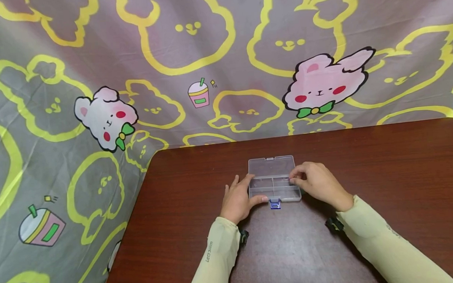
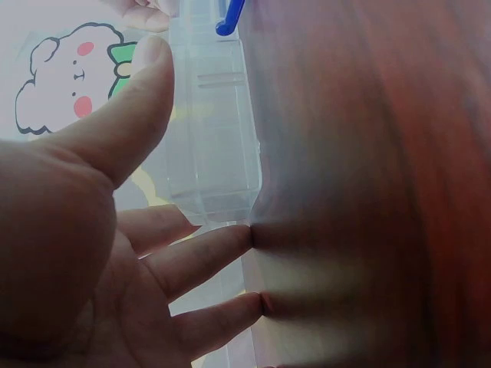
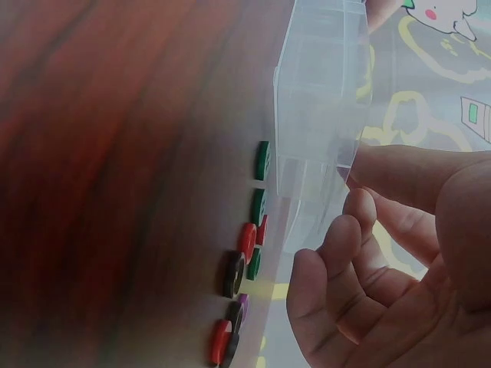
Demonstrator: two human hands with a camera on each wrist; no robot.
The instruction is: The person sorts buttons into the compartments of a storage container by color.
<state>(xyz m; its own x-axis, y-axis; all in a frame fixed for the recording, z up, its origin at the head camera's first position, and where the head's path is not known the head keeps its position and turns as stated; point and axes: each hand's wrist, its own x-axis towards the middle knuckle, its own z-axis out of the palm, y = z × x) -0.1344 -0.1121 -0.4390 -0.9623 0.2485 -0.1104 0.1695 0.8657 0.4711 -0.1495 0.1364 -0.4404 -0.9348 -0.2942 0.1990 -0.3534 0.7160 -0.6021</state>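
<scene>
A clear plastic compartment box [image 1: 274,193] sits on the table with its lid [image 1: 271,166] swung back and its blue latch [image 1: 275,204] toward me. My left hand [image 1: 238,200] rests against the left end, thumb along the front edge, fingers fairly straight and spread. My right hand [image 1: 315,182] is over the right end, with thumb and forefinger pinched together. A small dark piece [image 3: 343,175] shows at those fingertips in the right wrist view; its kind is mostly hidden. Small green discs [image 3: 260,205], red discs [image 3: 247,242] and dark discs [image 3: 233,274] lie beside the box's right end.
The dark brown wooden table [image 1: 184,211] extends around the box on all sides. Behind and to the left hangs a grey curtain [image 1: 173,139] with cartoon prints, meeting the table's far edge. The right hand mostly hides the discs in the head view.
</scene>
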